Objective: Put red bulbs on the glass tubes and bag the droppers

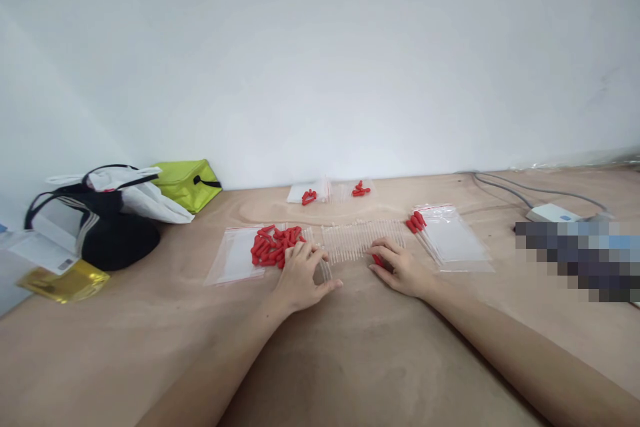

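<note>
My left hand (303,276) rests at the right edge of a pile of red rubber bulbs (270,247), thumb spread away from the fingers, over a few clear tubes (324,271); nothing is visibly gripped. My right hand (400,268) curls its fingers around a red bulb (377,259), mostly covered by them. Between the hands, a row of thin clear tubes (345,243) lies side by side. The pile sits on clear zip bags (227,257). Right of my right hand, a few red-capped droppers (416,222) lie beside more clear bags (455,237).
Two small bags with red bulbs (309,197) (361,189) lie near the wall. At left are a black cap (117,240), a green bag (185,183) and a gold packet (70,280). A white box (553,213) with grey cables stands at right, beside a blurred area.
</note>
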Motion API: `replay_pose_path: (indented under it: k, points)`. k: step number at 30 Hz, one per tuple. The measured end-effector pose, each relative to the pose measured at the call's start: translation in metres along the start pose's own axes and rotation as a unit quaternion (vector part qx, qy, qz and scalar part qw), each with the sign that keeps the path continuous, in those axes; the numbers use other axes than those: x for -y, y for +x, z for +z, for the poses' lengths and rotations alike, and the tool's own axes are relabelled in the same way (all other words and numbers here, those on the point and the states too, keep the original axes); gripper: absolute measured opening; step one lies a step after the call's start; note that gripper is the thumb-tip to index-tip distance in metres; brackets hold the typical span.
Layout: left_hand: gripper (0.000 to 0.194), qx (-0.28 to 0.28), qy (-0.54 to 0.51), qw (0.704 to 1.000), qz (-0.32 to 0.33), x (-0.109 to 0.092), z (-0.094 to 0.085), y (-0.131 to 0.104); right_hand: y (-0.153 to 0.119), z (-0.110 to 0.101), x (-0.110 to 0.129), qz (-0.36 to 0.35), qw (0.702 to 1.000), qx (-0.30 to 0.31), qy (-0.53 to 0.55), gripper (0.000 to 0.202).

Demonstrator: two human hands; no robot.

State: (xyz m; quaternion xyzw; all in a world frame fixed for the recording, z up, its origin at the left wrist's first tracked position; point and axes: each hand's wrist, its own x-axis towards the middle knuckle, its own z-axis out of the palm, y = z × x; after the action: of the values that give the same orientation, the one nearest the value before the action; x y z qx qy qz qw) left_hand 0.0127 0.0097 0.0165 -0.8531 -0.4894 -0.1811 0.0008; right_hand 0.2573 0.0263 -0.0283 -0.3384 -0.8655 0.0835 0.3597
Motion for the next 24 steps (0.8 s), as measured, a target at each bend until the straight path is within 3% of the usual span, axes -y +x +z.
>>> replay_pose_path:
  k: [6,10,13,19,24]
  points:
    - [0.027,0.005,0.014,1.000,-0.001,0.008,0.004,-0.001,0.001,-0.001,0.001,0.002,1.000,0.008,0.001,0.027]
    - [0.039,-0.001,0.018,1.000,-0.015,0.017,0.004,-0.002,0.000,0.000,0.001,0.002,1.000,0.010,-0.003,0.026]
    - [0.037,-0.023,0.051,0.998,-0.017,0.019,0.005,-0.005,0.000,0.000,0.000,0.003,1.000,0.012,-0.004,0.026]
    - [0.022,-0.065,0.115,0.990,0.044,0.022,0.007,-0.014,0.000,0.000,0.000,0.004,1.000,0.006,-0.001,0.025]
    - [0.019,-0.094,0.089,0.987,0.097,0.024,0.002,-0.026,0.000,0.000,0.001,0.005,1.000,0.003,0.005,0.024]
